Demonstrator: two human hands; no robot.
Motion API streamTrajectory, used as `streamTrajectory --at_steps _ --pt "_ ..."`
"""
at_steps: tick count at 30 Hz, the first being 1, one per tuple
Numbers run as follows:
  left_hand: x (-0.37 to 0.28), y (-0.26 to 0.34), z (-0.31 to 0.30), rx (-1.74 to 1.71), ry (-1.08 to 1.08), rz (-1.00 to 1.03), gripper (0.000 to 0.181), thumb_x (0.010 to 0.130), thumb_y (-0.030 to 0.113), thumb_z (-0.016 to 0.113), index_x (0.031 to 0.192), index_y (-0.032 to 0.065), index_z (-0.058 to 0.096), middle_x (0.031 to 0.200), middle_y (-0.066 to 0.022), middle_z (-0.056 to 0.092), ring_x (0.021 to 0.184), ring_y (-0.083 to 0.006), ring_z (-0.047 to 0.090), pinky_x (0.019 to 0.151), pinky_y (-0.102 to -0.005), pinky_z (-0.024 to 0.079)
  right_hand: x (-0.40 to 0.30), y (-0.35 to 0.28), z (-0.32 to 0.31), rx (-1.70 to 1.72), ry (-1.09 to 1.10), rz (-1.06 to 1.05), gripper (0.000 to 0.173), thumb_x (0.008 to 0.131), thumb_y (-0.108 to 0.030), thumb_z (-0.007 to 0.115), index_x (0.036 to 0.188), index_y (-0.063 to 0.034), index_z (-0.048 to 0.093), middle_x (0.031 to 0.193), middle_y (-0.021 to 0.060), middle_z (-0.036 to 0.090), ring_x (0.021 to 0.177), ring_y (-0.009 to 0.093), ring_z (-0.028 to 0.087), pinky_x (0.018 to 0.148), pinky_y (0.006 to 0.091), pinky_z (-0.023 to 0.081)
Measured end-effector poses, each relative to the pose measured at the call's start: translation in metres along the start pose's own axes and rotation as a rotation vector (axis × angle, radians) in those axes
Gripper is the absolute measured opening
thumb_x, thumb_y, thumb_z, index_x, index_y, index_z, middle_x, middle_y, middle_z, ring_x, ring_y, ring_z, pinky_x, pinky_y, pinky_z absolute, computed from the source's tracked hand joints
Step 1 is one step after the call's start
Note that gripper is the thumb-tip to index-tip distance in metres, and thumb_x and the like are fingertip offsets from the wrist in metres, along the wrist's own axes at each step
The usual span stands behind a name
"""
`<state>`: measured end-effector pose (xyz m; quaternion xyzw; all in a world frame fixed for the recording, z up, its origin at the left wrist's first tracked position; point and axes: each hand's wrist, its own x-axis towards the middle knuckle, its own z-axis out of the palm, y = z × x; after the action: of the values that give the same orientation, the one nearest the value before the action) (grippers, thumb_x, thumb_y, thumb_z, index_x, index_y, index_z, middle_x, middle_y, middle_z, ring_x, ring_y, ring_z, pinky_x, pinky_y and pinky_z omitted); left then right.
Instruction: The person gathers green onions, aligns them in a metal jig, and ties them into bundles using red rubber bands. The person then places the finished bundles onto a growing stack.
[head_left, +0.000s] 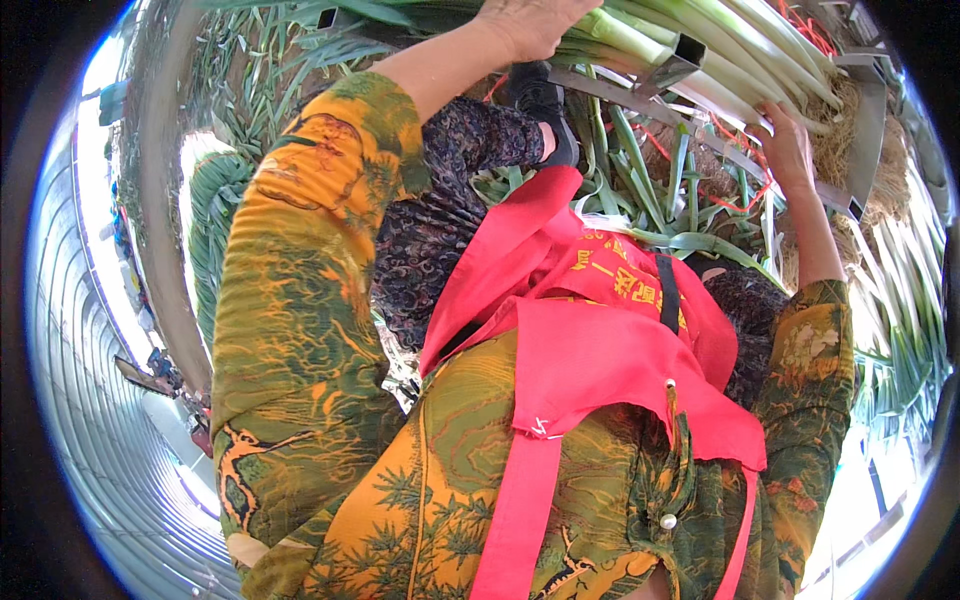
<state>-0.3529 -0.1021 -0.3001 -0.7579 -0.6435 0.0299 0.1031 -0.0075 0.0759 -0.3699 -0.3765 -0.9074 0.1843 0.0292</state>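
Long green onions (739, 52) with thick white shafts lie across a metal rack (645, 94) at the top of the view, their roots (840, 112) towards the right. My left hand (534, 26) is bent over the stalks at the top edge, where the picture cuts off part of its fingers; its grip cannot be made out. On the right, my right hand (787, 146) touches the lower white shafts close to the roots, with thumb and fingers apart. Red twine (739, 202) hangs in loops below the rack.
Loose leaves (637, 165) lie beneath the rack, near my shoe (544, 112). A bundle of green onions (217, 195) stands at the left, and more onions (900, 300) lie at the right. A red apron (600, 352) covers my lap. Metal rack ends (855, 202) jut out by my right forearm.
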Motion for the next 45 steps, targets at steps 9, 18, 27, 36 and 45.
streamTrajectory --at_steps 9,18,27,36,45 --pt "-0.015 0.018 0.045 0.257 0.222 -0.12 0.031 0.085 0.02 0.052 0.116 0.0265 0.054 0.094 -0.0012 0.052 0.093 -0.0203 0.054 0.075 -0.039 0.039 -0.012 -0.023 0.016 -0.35 0.178 -0.043 0.035 0.079 -0.029 0.071 0.107 -0.0113 0.061 0.102 0.0115 0.061 0.099 0.036 0.057 0.084 0.0465 0.048" --pt "-0.025 0.006 0.018 -0.17 0.21 -0.239 0.038 0.082 0.042 0.065 0.112 0.0198 0.063 0.104 -0.0061 0.059 0.103 -0.0253 0.054 0.087 -0.0438 0.035 -0.002 -0.054 0.012 -0.379 0.068 0.01 0.027 0.083 -0.031 0.068 0.099 -0.0105 0.063 0.105 0.0134 0.062 0.1 0.034 0.058 0.081 0.0452 0.051" --pt "-0.066 -0.005 0.047 -0.078 0.441 -0.671 0.04 0.082 0.044 0.063 0.11 0.0147 0.059 0.108 -0.0081 0.055 0.107 -0.03 0.048 0.098 -0.0513 0.029 -0.012 -0.059 0.011 -0.383 0.131 0.018 0.026 0.081 -0.031 0.069 0.096 -0.0102 0.064 0.102 0.0114 0.061 0.098 0.033 0.058 0.078 0.0457 0.051" --pt "-0.052 0.075 -0.003 -0.422 0.744 -0.717 0.038 0.082 0.028 0.065 0.113 0.0119 0.053 0.108 -0.0106 0.053 0.11 -0.0316 0.048 0.097 -0.0518 0.03 -0.003 -0.043 0.015 -0.323 0.09 0.053 0.03 0.082 -0.027 0.069 0.104 -0.008 0.063 0.108 0.0145 0.061 0.102 0.036 0.057 0.086 0.047 0.048" --pt "-0.076 0.062 0.124 -1.636 1.16 -1.514 0.031 0.092 0.028 0.063 0.098 0.0048 0.045 0.08 -0.004 0.052 0.054 -0.0116 0.051 0.046 -0.0254 0.044 -0.005 -0.213 -0.059 0.363 0.466 -0.471 0.024 0.088 -0.013 0.061 0.109 -0.0019 0.06 0.105 0.0177 0.063 0.095 0.035 0.061 0.084 0.0436 0.049"
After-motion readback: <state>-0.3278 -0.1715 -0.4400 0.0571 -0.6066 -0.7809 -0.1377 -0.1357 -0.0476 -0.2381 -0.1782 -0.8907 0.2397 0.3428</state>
